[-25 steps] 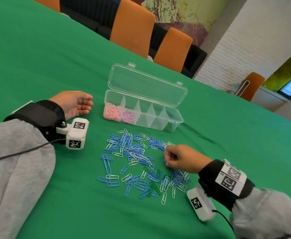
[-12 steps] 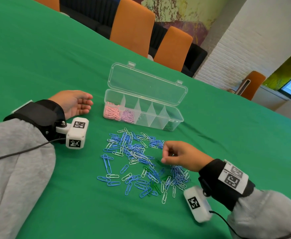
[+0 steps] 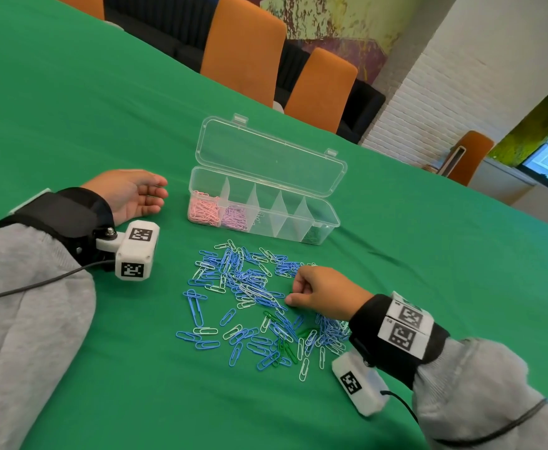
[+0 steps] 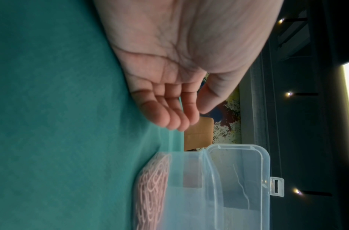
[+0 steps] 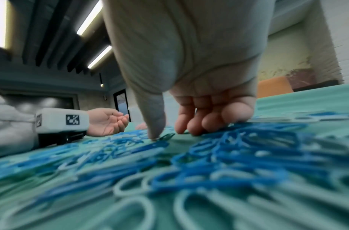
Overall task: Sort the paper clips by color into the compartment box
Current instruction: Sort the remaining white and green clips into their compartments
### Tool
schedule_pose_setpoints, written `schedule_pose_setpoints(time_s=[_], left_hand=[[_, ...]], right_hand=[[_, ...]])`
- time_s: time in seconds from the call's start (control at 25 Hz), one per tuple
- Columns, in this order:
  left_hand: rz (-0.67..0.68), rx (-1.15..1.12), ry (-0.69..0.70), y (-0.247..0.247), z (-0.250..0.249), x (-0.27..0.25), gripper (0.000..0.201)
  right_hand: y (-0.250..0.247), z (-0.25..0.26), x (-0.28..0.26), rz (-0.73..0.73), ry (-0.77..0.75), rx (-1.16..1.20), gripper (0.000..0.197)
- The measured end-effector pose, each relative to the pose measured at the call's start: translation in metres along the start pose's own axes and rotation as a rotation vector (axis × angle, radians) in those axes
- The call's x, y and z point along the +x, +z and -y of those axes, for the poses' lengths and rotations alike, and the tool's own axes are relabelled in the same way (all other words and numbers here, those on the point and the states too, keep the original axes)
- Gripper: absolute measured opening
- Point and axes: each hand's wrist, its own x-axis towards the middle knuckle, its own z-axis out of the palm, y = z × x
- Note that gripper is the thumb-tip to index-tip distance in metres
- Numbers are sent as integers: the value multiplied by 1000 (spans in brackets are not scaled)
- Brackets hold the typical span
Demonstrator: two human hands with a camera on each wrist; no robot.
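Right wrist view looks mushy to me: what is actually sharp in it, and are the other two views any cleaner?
Right wrist view: the paper clips nearest the lens are smeared, only the right hand and far left hand read clearly. Left wrist view: dim, rotated sideways, the compartment box soft and hazy. Head view: evenly lit and sharp, wide-angle bending at the table edges.

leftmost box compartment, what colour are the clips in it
Pink. The paper clips in the leftmost section of the compartment box show best in the head view.
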Motion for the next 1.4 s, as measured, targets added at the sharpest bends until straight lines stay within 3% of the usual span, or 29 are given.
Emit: schedule_pose_setpoints(time_s=[0.08, 0.28, 0.48, 0.64, 0.72, 0.8, 0.88, 0.96, 1.04, 1.12, 1.16, 1.28, 1.32, 1.4], left_hand=[[-4, 0, 2, 1, 0, -1, 18], [-4, -8, 5, 0, 0, 0, 18], [-6, 0, 4, 0, 0, 0, 17], [-17, -11, -3, -1, 0, 1, 18], [-18, -6, -3, -1, -1, 1, 18], [-18, -5, -5, -1, -1, 1, 18], [-21, -2, -5, -1, -1, 1, 18], [-21, -2, -5, 0, 0, 0, 18], [-25, -6, -5, 0, -1, 0, 19], [-25, -1, -5, 1, -1, -1, 19], [-24, 2, -5, 1, -1, -1, 19], [-26, 2, -8, 1, -1, -2, 18], [-27, 0, -8, 1, -2, -2, 18], [-30, -5, -10, 1, -2, -2, 19]], right_hand=[[0, 5, 5, 47, 3, -50, 27], [-6, 0, 1, 6, 46, 153, 22], [-3, 5, 1, 77, 54, 42, 22], [-6, 3, 0, 53, 16, 122, 27], [-7, -1, -3, 3, -34, 461, 27], [-10, -6, -7, -50, -102, 955, 24], [-14, -11, -9, -66, -115, 1323, 34], [-16, -17, -11, -30, -102, 1545, 51], [-18, -21, -13, 55, -81, 1646, 52], [-19, -24, -16, 142, -69, 1505, 44], [-19, -24, -17, 160, -69, 1276, 33], [-15, -22, -23, 196, -119, 186, 21], [-12, -23, -24, 205, -130, -42, 23], [-8, -21, -28, 179, -128, -154, 22]])
